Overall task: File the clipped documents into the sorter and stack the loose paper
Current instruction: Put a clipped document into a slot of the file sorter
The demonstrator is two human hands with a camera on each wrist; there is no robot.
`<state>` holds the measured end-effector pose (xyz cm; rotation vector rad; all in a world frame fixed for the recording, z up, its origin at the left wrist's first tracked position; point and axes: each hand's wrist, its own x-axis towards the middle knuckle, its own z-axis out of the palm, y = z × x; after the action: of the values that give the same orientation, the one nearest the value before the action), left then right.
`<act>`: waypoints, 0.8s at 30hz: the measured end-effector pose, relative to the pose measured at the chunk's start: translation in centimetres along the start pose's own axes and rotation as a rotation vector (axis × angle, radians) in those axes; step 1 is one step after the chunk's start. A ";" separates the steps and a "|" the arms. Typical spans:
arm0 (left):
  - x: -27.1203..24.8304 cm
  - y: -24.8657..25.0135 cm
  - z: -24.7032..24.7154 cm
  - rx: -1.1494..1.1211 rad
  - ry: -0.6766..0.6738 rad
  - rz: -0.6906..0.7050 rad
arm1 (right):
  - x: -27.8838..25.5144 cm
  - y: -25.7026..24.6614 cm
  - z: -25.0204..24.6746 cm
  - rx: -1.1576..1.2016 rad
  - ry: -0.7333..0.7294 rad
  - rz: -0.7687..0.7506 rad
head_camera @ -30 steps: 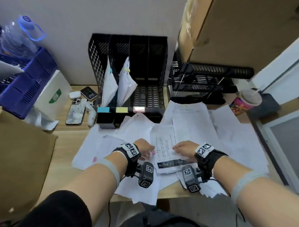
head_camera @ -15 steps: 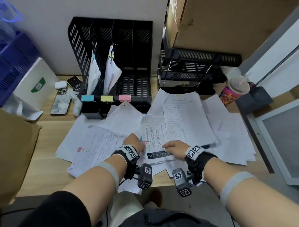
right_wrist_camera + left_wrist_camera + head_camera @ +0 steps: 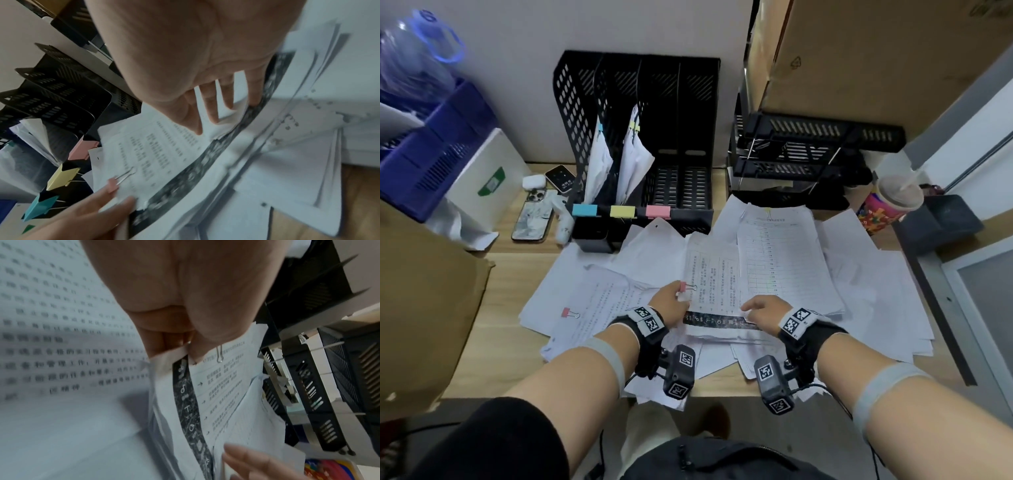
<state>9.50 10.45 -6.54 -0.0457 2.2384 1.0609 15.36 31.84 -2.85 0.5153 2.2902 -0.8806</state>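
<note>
- Wooden and pale, the desk [image 3: 482, 349] in front of me was strewn with loose paper [image 3: 866, 284] from its middle out to the right edge.
- At the back stood the black mesh sorter [image 3: 688, 113], with blue, yellow and pink clips fixed along its front lip.
- Two clipped bundles already stood in its two left compartments; the compartments to the right showed only bare mesh.
- My left hand [image 3: 667, 303] pinched the left edge of the clipped document [image 3: 714, 274], with the thumb on top just beside its pink binder clip [image 3: 683, 286]. The left wrist camera showed those fingers [image 3: 164, 339] curled under the sheets.
- My right hand [image 3: 760, 308] lay on the document's near right corner with its fingers [image 3: 211, 104] spread and nearly straight, pressing down rather than gripping, as far as the blurred right wrist view let me tell.
- That document lay on top of the heap near the desk's front edge, with a dark printed band along its near end.
- Another clipped document [image 3: 599, 301] with a pink clip rested on the desk to the left, apart from both hands.
- Left of the sorter lay a phone [image 3: 532, 216], and a lidded cup [image 3: 890, 202] stood at the far right.
</note>
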 end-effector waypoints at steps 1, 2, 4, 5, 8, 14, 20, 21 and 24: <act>-0.2 -0.1 -1.0 0.004 0.015 0.007 | 0.0 -0.2 -0.3 -0.051 -0.008 0.013; -0.4 -0.2 -2.0 0.017 0.035 0.013 | 0.1 -0.4 -0.6 -0.093 -0.010 0.027; -0.9 -0.4 -4.1 0.047 0.076 0.017 | 0.4 -1.1 -1.1 -0.140 -0.004 0.050; -1.3 -0.4 -5.1 0.061 0.102 0.018 | 0.5 -1.6 -1.3 -0.161 0.009 0.048; -2.6 -0.2 -8.3 0.105 0.179 0.026 | 0.7 -4.0 -1.8 -0.166 0.104 -0.036; -4.7 0.5 -13.3 0.152 0.134 0.102 | 0.7 -9.6 -1.7 -0.020 0.063 -0.288; -4.2 0.0 -16.8 0.054 0.171 0.134 | 0.8 -10.6 -0.9 0.077 0.083 -0.232; -4.1 0.0 -17.2 0.020 0.166 0.101 | 0.8 -10.7 -0.8 0.094 0.092 -0.207; -3.6 -0.1 -17.6 -0.165 0.039 -0.006 | 0.6 -11.3 -1.0 0.151 0.130 -0.158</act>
<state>2.81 -2.81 3.56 -0.1448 2.1783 1.2489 8.28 24.71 2.52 0.4736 2.4201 -1.1332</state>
